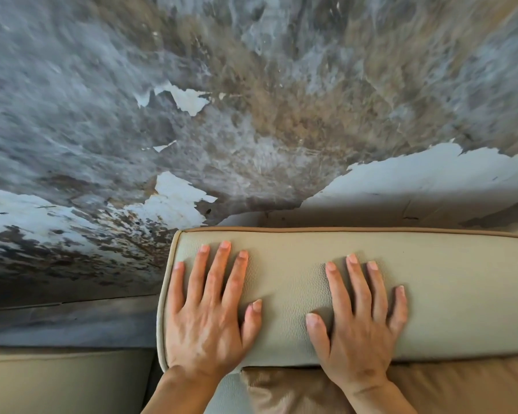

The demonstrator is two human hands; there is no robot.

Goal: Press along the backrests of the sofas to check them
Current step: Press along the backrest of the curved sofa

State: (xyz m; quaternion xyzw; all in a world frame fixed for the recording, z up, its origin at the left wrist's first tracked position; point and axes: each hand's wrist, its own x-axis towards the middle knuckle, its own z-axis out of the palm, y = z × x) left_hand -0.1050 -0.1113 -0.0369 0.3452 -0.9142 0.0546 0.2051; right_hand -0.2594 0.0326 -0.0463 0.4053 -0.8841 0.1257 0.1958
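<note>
A beige leather sofa backrest (446, 294) with tan piping runs from the middle of the view to the right edge. My left hand (210, 312) lies flat on its left end, palm down, fingers spread. My right hand (359, 324) lies flat beside it, a hand's width to the right, fingers spread too. Both palms rest on the leather and hold nothing.
A wall (251, 115) with peeling grey and white paint rises right behind the backrest. A shiny brown cushion (281, 389) lies below the backrest. At the lower left sits part of another beige sofa (57, 380).
</note>
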